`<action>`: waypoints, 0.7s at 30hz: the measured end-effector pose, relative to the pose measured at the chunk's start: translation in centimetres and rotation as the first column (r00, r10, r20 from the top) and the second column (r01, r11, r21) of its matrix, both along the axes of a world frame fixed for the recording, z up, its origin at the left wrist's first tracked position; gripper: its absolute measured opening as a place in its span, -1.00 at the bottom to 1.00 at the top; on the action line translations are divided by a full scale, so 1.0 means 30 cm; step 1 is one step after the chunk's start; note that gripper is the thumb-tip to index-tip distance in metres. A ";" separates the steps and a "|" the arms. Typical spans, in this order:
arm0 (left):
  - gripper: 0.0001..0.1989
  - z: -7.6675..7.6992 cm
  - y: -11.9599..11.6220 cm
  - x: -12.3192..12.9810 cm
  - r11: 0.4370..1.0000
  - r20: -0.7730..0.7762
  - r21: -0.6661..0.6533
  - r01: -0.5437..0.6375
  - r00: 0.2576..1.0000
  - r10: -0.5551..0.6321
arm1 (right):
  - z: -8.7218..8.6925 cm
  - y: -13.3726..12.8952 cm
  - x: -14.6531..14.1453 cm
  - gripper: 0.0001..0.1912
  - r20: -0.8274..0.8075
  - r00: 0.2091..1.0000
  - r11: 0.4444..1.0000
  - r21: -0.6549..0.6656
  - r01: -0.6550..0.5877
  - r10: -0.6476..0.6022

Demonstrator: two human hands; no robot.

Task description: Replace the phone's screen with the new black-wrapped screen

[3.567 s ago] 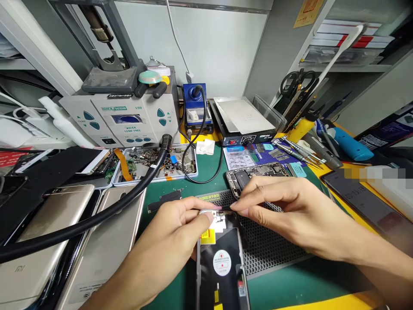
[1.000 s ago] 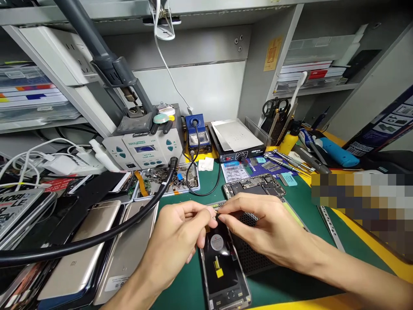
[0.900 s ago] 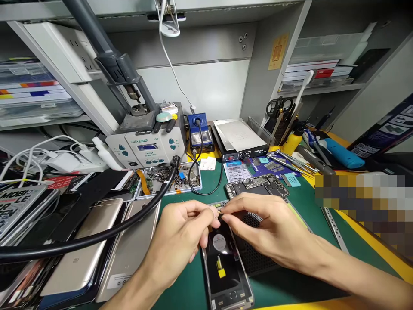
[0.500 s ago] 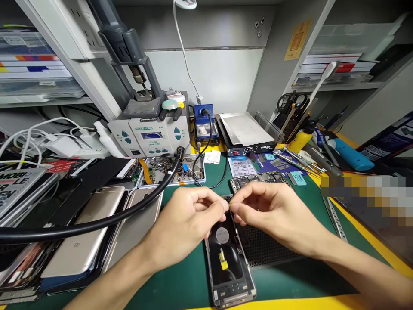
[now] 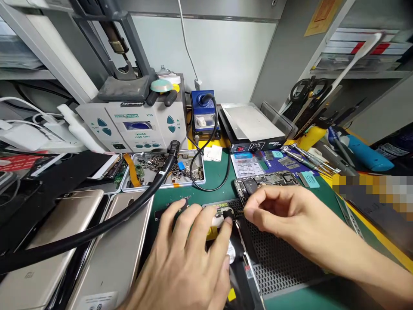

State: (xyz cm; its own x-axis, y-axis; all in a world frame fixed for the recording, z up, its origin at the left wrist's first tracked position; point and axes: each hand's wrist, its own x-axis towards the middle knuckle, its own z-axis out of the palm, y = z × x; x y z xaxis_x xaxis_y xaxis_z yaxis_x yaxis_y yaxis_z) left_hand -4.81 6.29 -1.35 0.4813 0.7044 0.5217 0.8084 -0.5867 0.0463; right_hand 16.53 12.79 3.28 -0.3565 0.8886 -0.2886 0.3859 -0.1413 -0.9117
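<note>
Work on the green table (image 5: 300, 290) judged to be partway: the phone housing (image 5: 274, 178) is already opened, its board exposed, and the black screen panel (image 5: 245, 275) is laid out apart from it, nearer the wearer, along the left side of the honeycomb mat (image 5: 277, 267). Left over, as judged: the detail at the panel's far end, not yet finished; panel and housing not joined. Panel is steadied by the left hand (image 5: 190, 254), laid over it with fingers spread, nothing gripped, the index fingertip pressed on a dark patch at the panel's far end. By the right hand (image 5: 287, 217), thumb and index pinched together, a small thin piece (image 5: 239, 212) appears to be held just beside that end; too small to be identified. Counts, big to small: hot-air station (image 5: 129, 129), one; heating plate (image 5: 253, 122), one; gold-backed phones (image 5: 71, 232), two seen at the left; parts tray (image 5: 200, 175), one, with boards too many and too jumbled to be counted; blue soldering station (image 5: 201, 107), one; screen panel, one; opened housing, one; yellow bottle (image 5: 311, 137), one; round white sticker (image 5: 231, 252) on the panel, one, partly covered; thin piece, one.
</note>
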 end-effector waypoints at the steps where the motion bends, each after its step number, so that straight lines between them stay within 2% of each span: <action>1: -0.65 -0.006 0.002 0.001 1.000 0.005 0.014 -0.020 1.000 0.020 | -0.003 -0.004 0.001 -0.81 -0.007 1.000 1.000 0.002 0.000 0.000; 4: -0.63 -0.023 0.005 -0.016 0.998 -0.008 0.029 -0.059 0.998 0.059 | -0.014 -0.012 0.005 -0.83 0.018 1.000 0.998 0.060 0.008 -0.009; 6: -0.64 -0.032 0.007 -0.033 0.996 -0.001 0.061 -0.071 0.997 0.071 | -0.020 -0.015 0.006 -0.88 0.078 0.997 0.975 0.219 -0.032 0.016; 8: -0.66 -0.040 0.011 -0.044 0.993 0.013 0.089 -0.078 0.997 0.077 | -0.024 -0.016 0.004 -0.90 0.154 0.982 0.882 0.442 -0.164 0.106; 10: -0.66 -0.044 0.018 -0.045 0.992 0.018 0.098 -0.076 0.997 0.075 | -0.026 -0.017 0.000 -0.85 0.248 0.942 0.734 0.594 -0.331 0.224; 12: -0.66 -0.048 0.026 -0.040 0.993 0.020 0.087 -0.077 0.997 0.076 | -0.027 -0.020 -0.006 -0.80 0.338 0.894 0.615 0.649 -0.447 0.293; 14: -0.67 -0.053 0.031 -0.037 0.992 0.033 0.091 -0.089 0.996 0.086 | -0.029 -0.022 -0.014 -0.78 0.401 0.869 0.556 0.669 -0.494 0.289; 17: -0.67 -0.063 0.035 -0.042 0.992 0.038 0.079 -0.103 0.994 0.100 | -0.033 -0.021 -0.026 -0.82 0.425 0.864 0.522 0.689 -0.502 0.270; 21: -0.69 -0.068 0.030 -0.047 0.994 0.053 0.062 -0.090 0.995 0.087 | -0.037 -0.010 -0.033 -0.82 0.421 0.861 0.539 0.672 -0.508 0.287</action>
